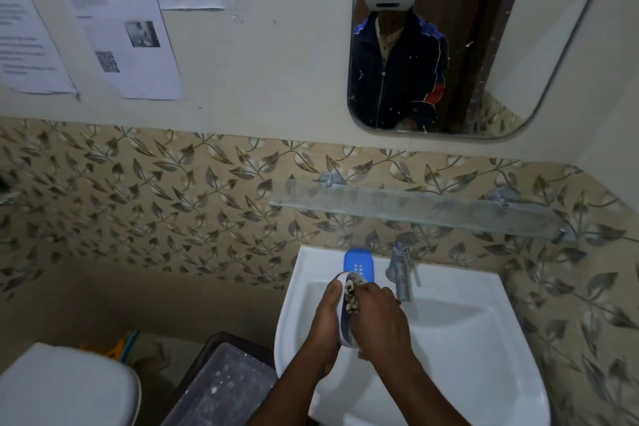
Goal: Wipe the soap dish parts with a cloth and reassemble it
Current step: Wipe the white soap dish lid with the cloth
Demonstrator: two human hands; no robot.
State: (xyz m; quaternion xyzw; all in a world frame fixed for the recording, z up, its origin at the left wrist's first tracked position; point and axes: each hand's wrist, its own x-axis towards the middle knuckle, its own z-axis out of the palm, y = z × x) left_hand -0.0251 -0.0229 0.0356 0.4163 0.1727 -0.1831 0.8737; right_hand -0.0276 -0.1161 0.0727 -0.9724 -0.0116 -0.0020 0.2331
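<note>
Two hands over sink [449, 328], left hand [326, 313] gripping white dish base [340, 318], right hand [378, 318] pinching cloth [351, 290]

left hand [326, 315] curled in grip; right hand [378, 320] curled, knuckles up.

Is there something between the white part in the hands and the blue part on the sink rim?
Nothing visible. The white part, held by the left hand and wiped by the right hand with a cloth, is just in front of the blue part.
</note>
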